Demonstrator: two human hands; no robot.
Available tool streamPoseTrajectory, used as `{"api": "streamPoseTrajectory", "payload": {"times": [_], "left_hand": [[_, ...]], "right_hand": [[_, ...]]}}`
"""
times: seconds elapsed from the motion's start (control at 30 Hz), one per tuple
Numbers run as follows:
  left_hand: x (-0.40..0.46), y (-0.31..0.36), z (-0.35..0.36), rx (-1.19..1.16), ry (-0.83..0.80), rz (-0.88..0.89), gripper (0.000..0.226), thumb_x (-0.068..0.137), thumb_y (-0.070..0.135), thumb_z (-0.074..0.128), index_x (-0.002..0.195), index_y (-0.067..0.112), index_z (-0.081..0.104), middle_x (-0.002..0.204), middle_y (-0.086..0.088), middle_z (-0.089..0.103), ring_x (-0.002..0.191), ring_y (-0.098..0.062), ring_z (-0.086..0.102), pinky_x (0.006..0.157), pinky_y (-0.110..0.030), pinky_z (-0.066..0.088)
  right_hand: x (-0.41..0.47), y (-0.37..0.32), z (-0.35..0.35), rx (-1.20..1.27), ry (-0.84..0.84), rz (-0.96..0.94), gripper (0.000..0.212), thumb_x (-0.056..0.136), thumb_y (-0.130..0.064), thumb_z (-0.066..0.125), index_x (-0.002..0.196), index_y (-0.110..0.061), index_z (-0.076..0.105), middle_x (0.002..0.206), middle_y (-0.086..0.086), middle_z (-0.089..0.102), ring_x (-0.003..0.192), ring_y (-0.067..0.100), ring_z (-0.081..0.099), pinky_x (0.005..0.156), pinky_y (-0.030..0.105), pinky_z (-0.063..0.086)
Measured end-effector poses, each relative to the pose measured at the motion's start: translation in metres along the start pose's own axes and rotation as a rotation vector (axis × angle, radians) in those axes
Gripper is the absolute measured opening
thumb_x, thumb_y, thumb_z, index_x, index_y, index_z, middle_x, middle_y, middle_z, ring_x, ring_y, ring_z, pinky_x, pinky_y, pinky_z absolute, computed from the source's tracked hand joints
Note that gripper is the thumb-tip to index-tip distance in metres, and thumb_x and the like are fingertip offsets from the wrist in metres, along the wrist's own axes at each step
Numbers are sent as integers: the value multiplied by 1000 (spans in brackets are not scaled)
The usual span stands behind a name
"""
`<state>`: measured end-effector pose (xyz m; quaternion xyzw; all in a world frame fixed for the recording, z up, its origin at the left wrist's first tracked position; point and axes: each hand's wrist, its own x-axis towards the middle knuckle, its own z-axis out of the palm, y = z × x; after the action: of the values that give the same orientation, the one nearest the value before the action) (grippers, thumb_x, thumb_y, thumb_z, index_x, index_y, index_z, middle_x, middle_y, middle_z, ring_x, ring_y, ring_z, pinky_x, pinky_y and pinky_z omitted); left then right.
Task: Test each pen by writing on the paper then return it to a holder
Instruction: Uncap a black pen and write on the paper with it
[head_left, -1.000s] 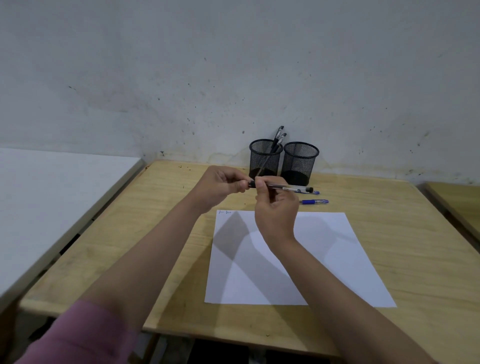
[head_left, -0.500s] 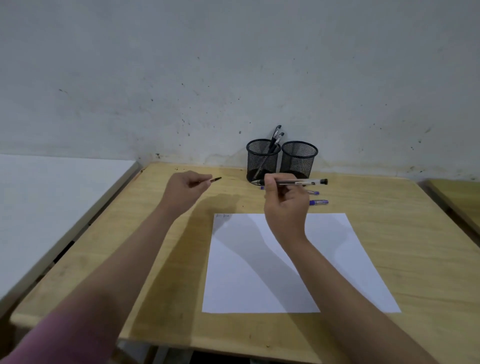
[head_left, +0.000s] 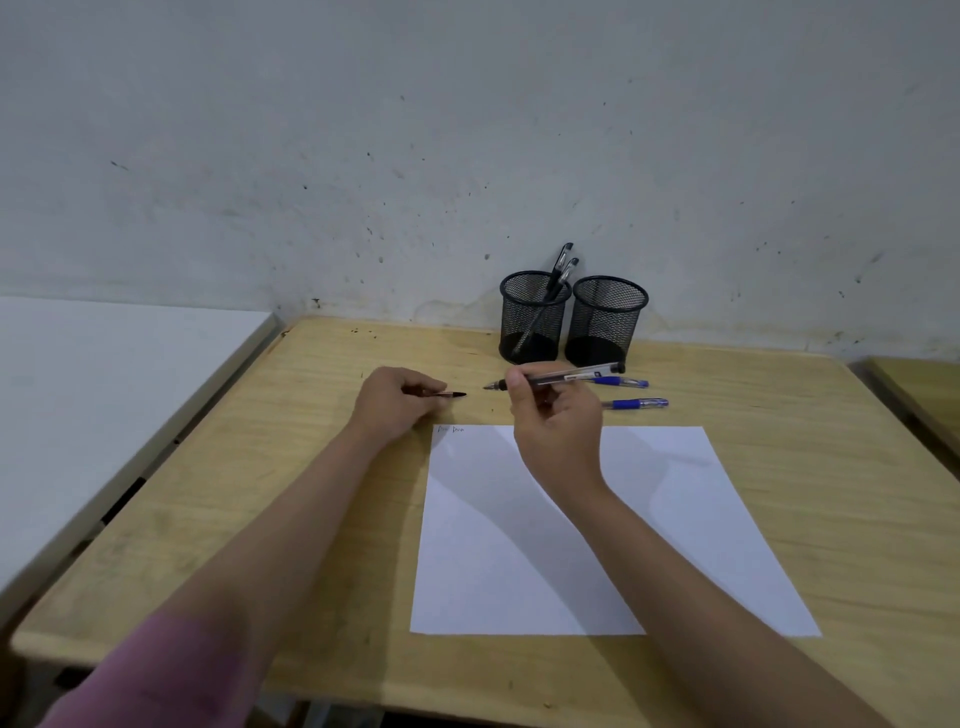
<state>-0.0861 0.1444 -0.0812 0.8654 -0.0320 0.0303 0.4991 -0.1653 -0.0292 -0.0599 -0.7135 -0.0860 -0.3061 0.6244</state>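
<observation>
My right hand (head_left: 556, 421) grips an uncapped black pen (head_left: 576, 375) held level above the table, tip pointing left. My left hand (head_left: 397, 402) pinches the pen's cap (head_left: 453, 395) low over the table, left of the pen tip. A white sheet of paper (head_left: 675, 519) lies in front of me with small scribbles (head_left: 451, 429) at its top left corner. Two blue pens (head_left: 636, 403) (head_left: 621, 382) lie behind the paper. Two black mesh holders stand at the wall: the left holder (head_left: 530, 317) has two pens (head_left: 563, 265) in it, the right holder (head_left: 605, 319) looks empty.
The wooden table (head_left: 291, 467) meets a stained wall at the back. A white tabletop (head_left: 104, 374) adjoins on the left, and another wooden table's corner (head_left: 924, 395) shows at the far right.
The cap came off the pen. My left hand carried the cap away to the left and then lowered toward the table, while my right hand kept the pen level.
</observation>
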Motion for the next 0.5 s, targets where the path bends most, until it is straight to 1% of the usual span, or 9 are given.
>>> {"api": "streamPoseTrajectory", "payload": {"times": [0.07,0.13,0.2,0.27,0.33,0.37,0.4,0.43,0.5], "left_hand": [[-4,0,-3,-11,0,0,28,73,20,76,100,16,72,92,-1,69,87,-9,62,74,-14,42],[-12,1,-7,-25,16,2,30,76,26,74,105,20,70,98,0,67,94,-11,61,79,-16,42],[-26,1,-10,-6,-1,26,31,77,32,72,107,24,68,108,6,64,103,-8,57,85,-18,40],[-43,-2,-14,72,-54,102,35,78,37,70,110,24,65,115,9,61,109,-5,54,91,-20,40],[-57,-9,-17,231,-135,214,45,78,46,66,118,24,62,126,7,57,117,-5,49,102,-28,38],[-62,-13,-18,344,-176,265,54,77,55,60,123,26,58,134,6,52,123,-6,45,107,-35,34],[-65,-16,-18,449,-206,302,63,75,63,52,127,29,54,140,6,47,128,-8,40,110,-42,30],[-66,-19,-18,519,-220,319,69,72,68,46,130,30,50,144,7,42,132,-10,36,111,-47,27],[-68,-19,-17,561,-214,339,74,71,72,40,133,31,46,147,6,38,134,-12,32,111,-49,26]], "right_hand": [[-1,1,-1,-14,-7,29,16,88,-14,62,80,-27,63,68,-9,61,65,12,58,62,21,46],[1,1,-3,-32,8,58,16,88,-15,63,79,-27,64,68,-7,63,66,15,60,63,24,48],[4,1,-5,-53,25,78,19,88,-15,64,77,-31,63,68,-6,64,66,18,62,64,28,51],[8,1,-5,-56,28,128,20,87,-16,65,75,-32,64,66,-4,64,64,22,63,64,37,55],[12,3,-4,-51,14,193,15,84,-19,69,71,-27,66,61,2,63,59,24,60,62,43,55],[13,3,-3,-60,-4,224,14,83,-22,71,69,-21,67,58,6,61,56,26,57,60,41,53],[14,3,0,-70,-31,260,19,81,-25,73,67,-15,66,55,10,59,53,26,55,57,38,52],[15,3,2,-72,-62,304,24,79,-27,74,66,-11,63,54,11,58,49,24,54,51,31,49],[15,4,9,-36,-114,403,26,78,-24,76,65,-10,57,53,10,57,43,16,56,43,20,44]]}}
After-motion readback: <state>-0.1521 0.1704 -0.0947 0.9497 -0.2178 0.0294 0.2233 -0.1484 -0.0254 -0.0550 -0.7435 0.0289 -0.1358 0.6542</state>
